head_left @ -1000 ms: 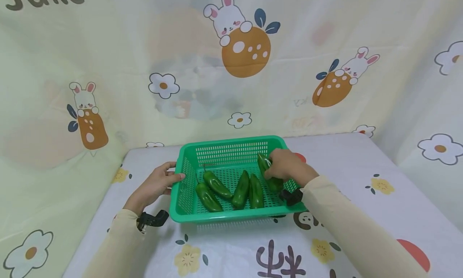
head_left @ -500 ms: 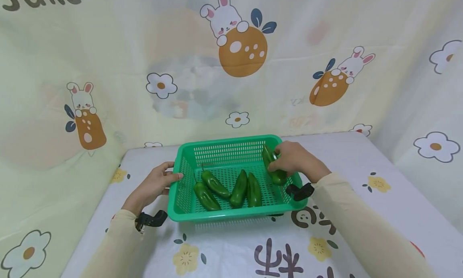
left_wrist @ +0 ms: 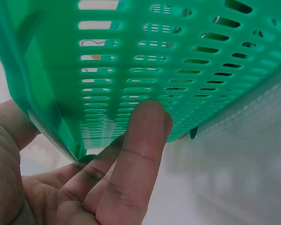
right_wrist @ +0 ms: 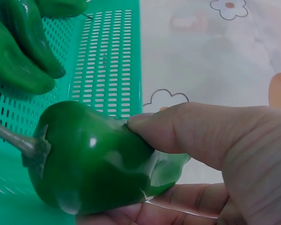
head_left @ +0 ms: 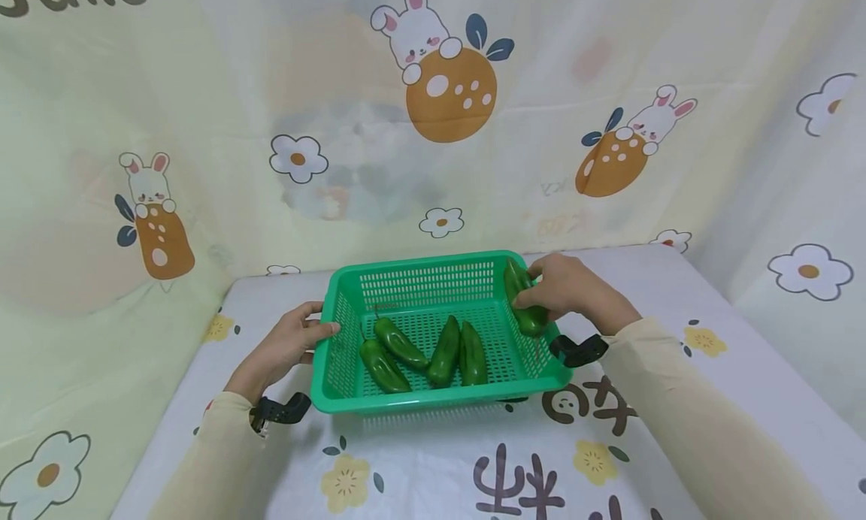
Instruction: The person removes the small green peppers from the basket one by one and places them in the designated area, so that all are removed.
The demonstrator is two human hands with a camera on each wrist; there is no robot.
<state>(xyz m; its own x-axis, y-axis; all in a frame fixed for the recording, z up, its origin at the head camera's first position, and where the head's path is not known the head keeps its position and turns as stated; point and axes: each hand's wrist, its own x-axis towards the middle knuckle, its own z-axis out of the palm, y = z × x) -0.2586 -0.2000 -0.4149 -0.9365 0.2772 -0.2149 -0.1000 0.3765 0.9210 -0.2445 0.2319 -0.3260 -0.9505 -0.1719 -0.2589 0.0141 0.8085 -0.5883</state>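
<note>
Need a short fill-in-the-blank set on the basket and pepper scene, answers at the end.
1. The left hand grips the edge of the ____.
2. The right hand holds a pepper whose colour is ____.
3. The other peppers, lying inside the basket, number ____.
4. In the right wrist view, the stem of the held pepper points toward the picture's ____ edge.

Missing words: basket; green; four; left.
</note>
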